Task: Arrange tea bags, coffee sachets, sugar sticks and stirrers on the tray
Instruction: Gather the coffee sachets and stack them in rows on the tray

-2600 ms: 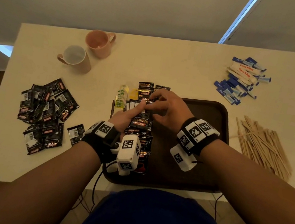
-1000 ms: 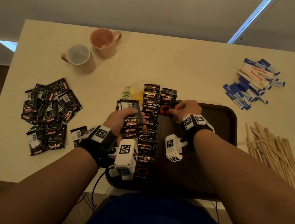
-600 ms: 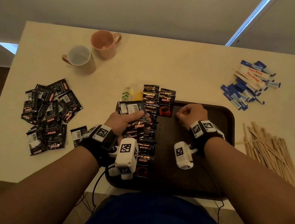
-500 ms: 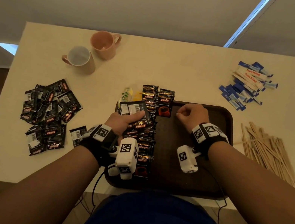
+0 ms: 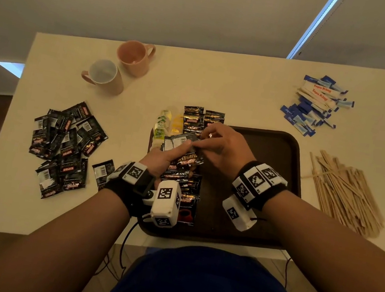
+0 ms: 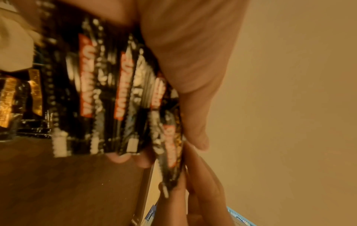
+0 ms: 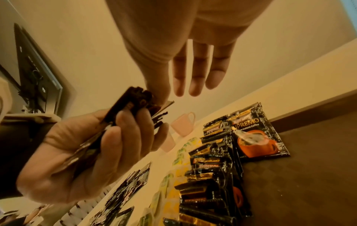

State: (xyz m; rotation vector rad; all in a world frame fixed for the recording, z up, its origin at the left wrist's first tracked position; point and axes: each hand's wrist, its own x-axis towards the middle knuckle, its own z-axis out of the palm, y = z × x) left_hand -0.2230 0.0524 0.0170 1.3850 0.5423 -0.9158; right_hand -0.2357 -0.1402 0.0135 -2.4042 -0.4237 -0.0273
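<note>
My left hand [image 5: 175, 153] grips a fanned stack of black coffee sachets [image 5: 186, 153] above the left part of the dark brown tray [image 5: 273, 165]. My right hand [image 5: 202, 139] pinches the top sachet [image 6: 172, 154] of that stack between thumb and forefinger, its other fingers [image 7: 195, 79] held straight. On the tray's left side lies an overlapping row of coffee sachets [image 5: 185, 186], with one more sachet [image 7: 257, 134] beside its far end. Yellow-green tea bags [image 5: 164, 125] lie left of that row.
Several loose coffee sachets [image 5: 65, 144] lie on the table to the left. Sugar sticks [image 5: 317, 103] sit at the far right, wooden stirrers [image 5: 342, 195] right of the tray. Two pink mugs [image 5: 134, 58] [image 5: 103, 76] stand at the back left.
My right hand left a sachet on the tray beside the row's far end, then came back left to the stack. My left hand kept its hold on the stack.
</note>
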